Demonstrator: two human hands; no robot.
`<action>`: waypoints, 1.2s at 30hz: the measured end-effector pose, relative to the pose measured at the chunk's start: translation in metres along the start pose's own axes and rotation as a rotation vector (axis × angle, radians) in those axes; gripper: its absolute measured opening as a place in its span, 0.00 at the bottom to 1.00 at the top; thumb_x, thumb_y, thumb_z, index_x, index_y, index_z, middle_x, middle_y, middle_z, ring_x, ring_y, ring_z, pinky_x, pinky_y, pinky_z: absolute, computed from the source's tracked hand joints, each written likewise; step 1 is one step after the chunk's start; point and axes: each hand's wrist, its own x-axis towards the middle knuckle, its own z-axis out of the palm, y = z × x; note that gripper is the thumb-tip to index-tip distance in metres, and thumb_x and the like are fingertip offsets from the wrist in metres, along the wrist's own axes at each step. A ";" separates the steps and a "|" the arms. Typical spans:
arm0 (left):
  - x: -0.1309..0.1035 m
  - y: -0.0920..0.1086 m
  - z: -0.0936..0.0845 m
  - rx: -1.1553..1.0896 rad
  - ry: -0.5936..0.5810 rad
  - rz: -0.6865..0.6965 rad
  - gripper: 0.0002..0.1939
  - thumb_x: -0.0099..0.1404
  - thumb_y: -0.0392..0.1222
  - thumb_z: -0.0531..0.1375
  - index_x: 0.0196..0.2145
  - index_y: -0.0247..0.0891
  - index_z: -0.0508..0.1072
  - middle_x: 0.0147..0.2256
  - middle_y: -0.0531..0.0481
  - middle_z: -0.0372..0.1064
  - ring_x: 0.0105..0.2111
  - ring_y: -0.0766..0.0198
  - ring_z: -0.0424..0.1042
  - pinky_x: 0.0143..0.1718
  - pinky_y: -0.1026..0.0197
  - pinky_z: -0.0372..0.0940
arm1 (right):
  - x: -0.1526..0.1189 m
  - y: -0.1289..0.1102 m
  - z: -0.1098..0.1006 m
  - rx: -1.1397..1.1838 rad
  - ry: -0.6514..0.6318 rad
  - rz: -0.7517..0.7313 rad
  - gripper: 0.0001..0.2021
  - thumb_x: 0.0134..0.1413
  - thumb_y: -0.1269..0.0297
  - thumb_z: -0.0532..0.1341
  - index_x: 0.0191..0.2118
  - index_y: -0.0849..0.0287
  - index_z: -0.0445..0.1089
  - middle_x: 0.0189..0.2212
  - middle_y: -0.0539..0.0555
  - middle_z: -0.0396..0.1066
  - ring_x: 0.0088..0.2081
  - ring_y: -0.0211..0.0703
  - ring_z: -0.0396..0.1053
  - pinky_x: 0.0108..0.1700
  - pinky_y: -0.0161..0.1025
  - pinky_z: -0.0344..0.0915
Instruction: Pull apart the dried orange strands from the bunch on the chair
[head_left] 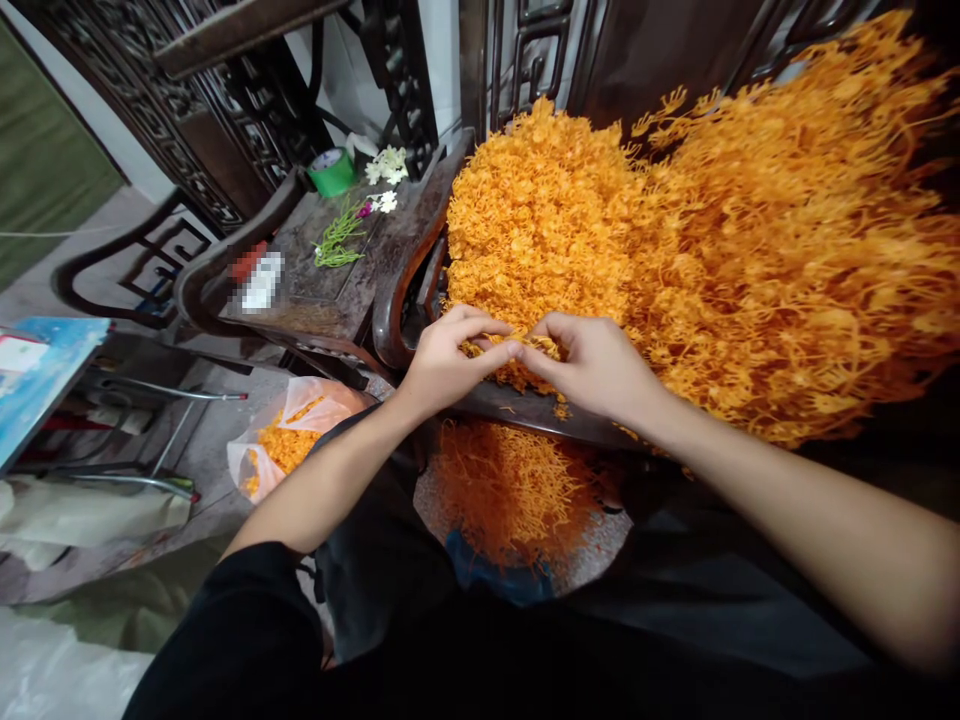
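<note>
My left hand (450, 365) and my right hand (592, 365) meet in the middle of the head view, thumb tips together. Both have their fingers closed around a small orange sprig (546, 346), partly hidden by the fingers. It looks like the pieces in the pile of orange branching sprigs (540, 210) just behind my hands. That pile stands on a dark wooden seat (544, 415), and my hands are over its front edge. A larger heap of long-stemmed orange sprigs (810, 240) joins it on the right.
On the dark wooden chair (307, 290) at left lie a green tape roll (332, 173), white flowers (386, 165) and a green sprig (341, 235). Below are a plastic bag (341, 400) of orange pieces and an orange bundle (517, 490). A blue-topped table (56, 365) stands far left.
</note>
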 end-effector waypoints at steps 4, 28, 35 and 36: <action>-0.001 0.003 -0.001 0.109 0.034 0.155 0.05 0.66 0.40 0.67 0.35 0.37 0.81 0.37 0.48 0.74 0.37 0.67 0.73 0.37 0.64 0.68 | -0.005 -0.009 0.001 -0.024 -0.023 -0.050 0.12 0.55 0.58 0.61 0.26 0.59 0.68 0.18 0.47 0.62 0.22 0.36 0.58 0.29 0.37 0.51; -0.024 0.015 -0.011 0.307 0.134 0.320 0.13 0.71 0.35 0.59 0.50 0.35 0.78 0.41 0.45 0.79 0.37 0.66 0.76 0.43 0.61 0.72 | 0.000 -0.023 -0.006 -0.528 0.043 -0.327 0.09 0.60 0.60 0.59 0.35 0.60 0.72 0.30 0.58 0.76 0.31 0.47 0.71 0.35 0.41 0.60; -0.024 0.012 -0.013 0.468 0.081 0.271 0.10 0.72 0.36 0.57 0.43 0.35 0.80 0.38 0.44 0.80 0.39 0.61 0.78 0.45 0.58 0.71 | -0.002 -0.028 -0.006 -0.520 -0.012 -0.303 0.09 0.61 0.61 0.57 0.36 0.60 0.72 0.31 0.58 0.76 0.32 0.47 0.72 0.36 0.40 0.60; -0.024 0.012 -0.013 0.512 0.067 0.261 0.10 0.71 0.36 0.57 0.42 0.35 0.80 0.38 0.44 0.79 0.38 0.61 0.78 0.44 0.58 0.71 | -0.002 -0.028 -0.006 -0.515 -0.018 -0.299 0.10 0.61 0.61 0.57 0.35 0.60 0.72 0.31 0.58 0.76 0.32 0.47 0.72 0.36 0.40 0.60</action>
